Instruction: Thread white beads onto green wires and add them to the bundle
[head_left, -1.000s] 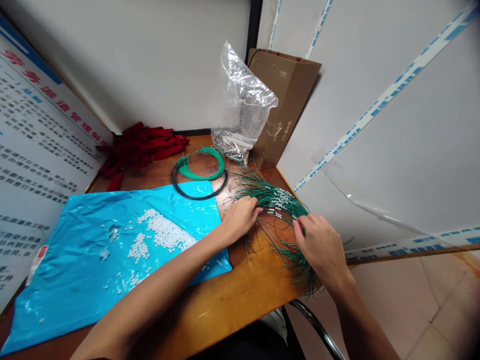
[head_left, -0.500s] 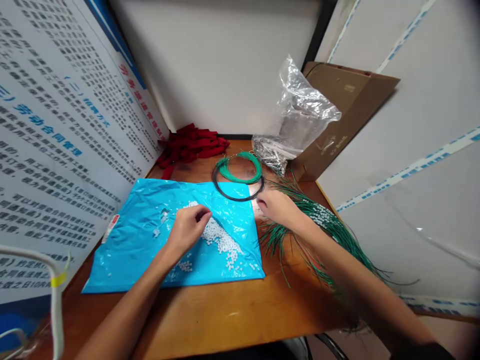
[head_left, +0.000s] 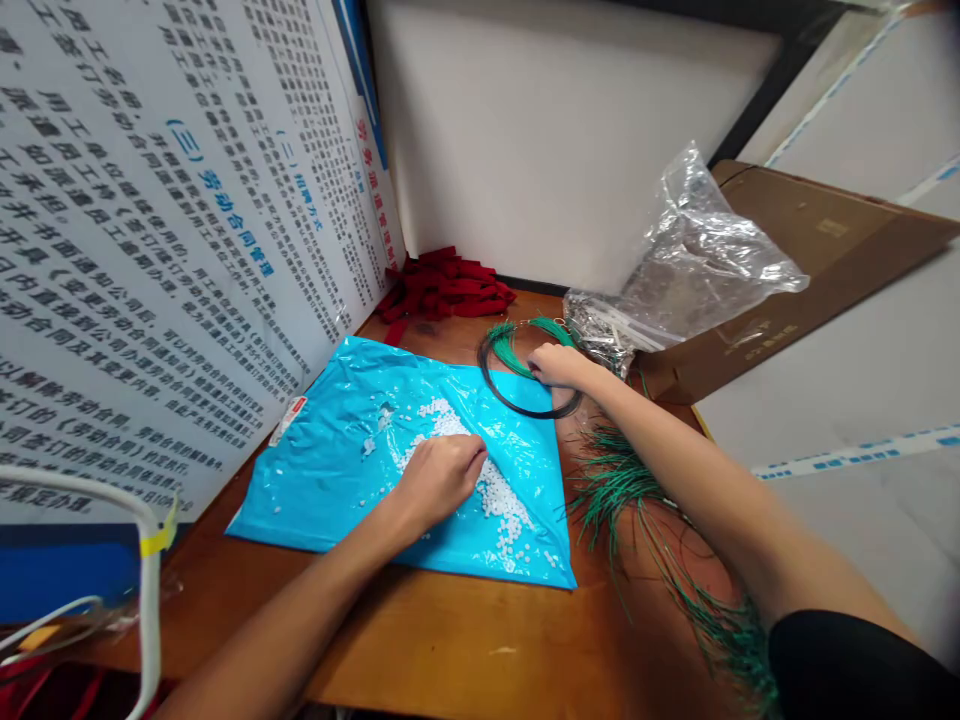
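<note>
My left hand (head_left: 444, 476) is closed, thumb against curled fingers, above a spread of small white beads (head_left: 504, 505). Whatever sits in its fingertips is hidden. The beads lie scattered on a blue plastic bag (head_left: 315, 490). My right hand (head_left: 556, 366) reaches to the coil of green wires (head_left: 508, 350), its fingers curled down at the coil's right side; I cannot make out what they pinch. A black wire ring (head_left: 517, 405) lies around and in front of the green coil, partly over the bag's far edge.
Right of the bag lies a bundle of green wires (head_left: 622, 470), partly under my right forearm. Red fabric strips (head_left: 450, 285) are heaped at the back. A clear plastic bag (head_left: 705, 260) leans on a cardboard box (head_left: 810, 260). A white cable (head_left: 150, 590) stands at front left.
My right hand has moved from beside the wire bundle to the green coil. My left hand stays over the beads, its fingers now more closed. The view has turned left.
</note>
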